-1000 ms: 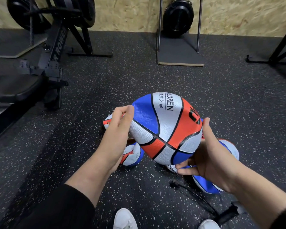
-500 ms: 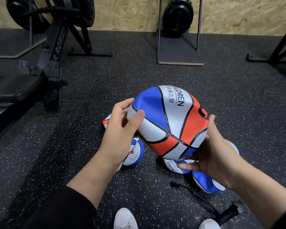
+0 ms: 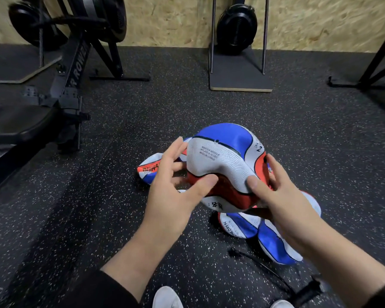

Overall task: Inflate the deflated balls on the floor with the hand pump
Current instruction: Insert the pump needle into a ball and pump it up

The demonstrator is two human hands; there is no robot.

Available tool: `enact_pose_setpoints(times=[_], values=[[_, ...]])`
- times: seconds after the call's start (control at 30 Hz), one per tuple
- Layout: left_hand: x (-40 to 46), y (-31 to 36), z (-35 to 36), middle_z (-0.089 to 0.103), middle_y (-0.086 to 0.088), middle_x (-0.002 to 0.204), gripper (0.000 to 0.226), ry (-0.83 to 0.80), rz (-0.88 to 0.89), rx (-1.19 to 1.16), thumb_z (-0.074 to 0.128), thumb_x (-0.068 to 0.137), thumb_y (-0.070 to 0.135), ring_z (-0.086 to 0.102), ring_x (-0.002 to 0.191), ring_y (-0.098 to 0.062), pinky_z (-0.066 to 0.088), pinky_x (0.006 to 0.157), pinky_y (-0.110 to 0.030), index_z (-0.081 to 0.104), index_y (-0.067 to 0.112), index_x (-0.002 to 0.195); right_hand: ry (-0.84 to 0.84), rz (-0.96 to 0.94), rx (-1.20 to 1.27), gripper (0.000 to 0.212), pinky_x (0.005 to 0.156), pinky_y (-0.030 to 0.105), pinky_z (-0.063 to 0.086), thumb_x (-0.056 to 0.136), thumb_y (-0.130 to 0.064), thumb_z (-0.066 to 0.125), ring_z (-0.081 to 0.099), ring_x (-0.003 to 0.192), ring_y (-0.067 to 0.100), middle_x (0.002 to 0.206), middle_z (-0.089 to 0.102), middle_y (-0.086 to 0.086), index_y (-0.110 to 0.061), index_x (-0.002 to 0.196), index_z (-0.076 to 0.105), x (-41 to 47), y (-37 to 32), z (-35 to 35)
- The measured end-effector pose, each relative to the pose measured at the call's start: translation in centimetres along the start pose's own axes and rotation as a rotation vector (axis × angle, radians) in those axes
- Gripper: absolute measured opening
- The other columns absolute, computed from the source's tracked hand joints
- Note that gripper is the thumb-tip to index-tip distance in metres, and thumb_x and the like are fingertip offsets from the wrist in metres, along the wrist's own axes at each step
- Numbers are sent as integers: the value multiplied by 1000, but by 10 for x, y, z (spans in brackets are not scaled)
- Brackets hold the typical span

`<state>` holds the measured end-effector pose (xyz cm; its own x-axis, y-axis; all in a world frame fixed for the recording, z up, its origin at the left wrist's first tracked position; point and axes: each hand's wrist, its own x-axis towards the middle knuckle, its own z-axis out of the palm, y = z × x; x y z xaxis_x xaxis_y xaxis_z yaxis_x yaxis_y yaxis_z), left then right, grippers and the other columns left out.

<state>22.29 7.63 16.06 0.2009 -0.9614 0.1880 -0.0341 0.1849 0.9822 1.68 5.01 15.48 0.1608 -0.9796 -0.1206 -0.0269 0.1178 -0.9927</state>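
Nearest, two white shoe tips (image 3: 167,297) meet the bottom edge, with the black hand pump (image 3: 307,291) and its thin hose (image 3: 260,264) lying on the speckled floor (image 3: 102,218) just right of them. Above, the left hand (image 3: 176,185) and right hand (image 3: 282,194) hold a caved-in red, white and blue ball (image 3: 220,161) in the air, thumbs pressing into the dent; its valve faces up and away. Flat balls (image 3: 273,238) lie underneath. Open floor stretches beyond to a rower (image 3: 71,70) and stand (image 3: 238,72) by the wall.
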Motion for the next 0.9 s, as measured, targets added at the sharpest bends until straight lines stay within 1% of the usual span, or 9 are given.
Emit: enact_pose_setpoints(times=[0.13,0.23,0.3,0.47,0.6,0.7,0.77,0.83,0.9], values=[[4,3,-6,59,22,144,72,-28,111,-14,76,75,38,57,132,-8,48,105,-29,46,46,141,-34,4,123,102,107,55,46,51,-78,84,64,123,22,139,62,-13,-55,141,42,2,2,-7],[8,4,-10,61,15,144,62,-25,164,13,77,78,37,55,136,-17,41,115,-53,57,53,134,-36,10,153,105,101,56,50,48,-78,86,67,117,24,137,64,-5,-53,141,44,4,6,-10],[9,5,-13,59,14,144,58,-31,161,31,80,76,40,53,137,-19,40,115,-60,61,58,128,-58,-11,142,103,96,53,54,45,-77,87,69,114,22,134,66,-8,-54,137,46,3,7,-11],[11,10,-24,35,27,158,101,-263,16,273,89,52,54,37,147,-1,33,125,-42,32,80,132,-150,-4,134,88,100,51,50,55,-72,86,64,124,17,135,64,-16,-53,134,52,1,14,-9],[17,-3,-40,24,43,156,104,-467,-67,394,86,50,57,28,147,9,27,126,-33,25,84,129,-206,106,148,93,111,52,43,61,-67,86,57,131,12,143,58,-16,-45,143,48,6,38,-15],[20,-29,-39,24,33,153,122,-467,-128,546,84,43,67,23,147,6,21,124,-28,10,72,141,-207,225,162,81,111,46,44,78,-52,75,58,129,8,147,55,-15,-35,151,42,17,63,-19],[18,-53,-32,31,36,146,111,-426,-132,540,85,48,64,32,142,4,26,122,-29,21,65,139,-241,317,175,67,103,43,51,87,-43,64,61,125,9,144,57,-14,-35,150,43,27,80,-20],[15,-82,-24,40,25,143,101,-318,-146,515,92,58,50,43,134,1,32,120,-29,31,61,136,-305,371,113,57,94,43,56,92,-48,61,65,117,9,135,63,-15,-36,146,50,39,99,-24],[13,-113,-16,39,16,140,99,-238,-168,580,94,67,34,42,131,-3,30,118,-26,34,46,145,-270,356,-79,56,94,42,57,91,-56,64,65,114,8,131,65,-13,-32,141,57,53,119,-29]])
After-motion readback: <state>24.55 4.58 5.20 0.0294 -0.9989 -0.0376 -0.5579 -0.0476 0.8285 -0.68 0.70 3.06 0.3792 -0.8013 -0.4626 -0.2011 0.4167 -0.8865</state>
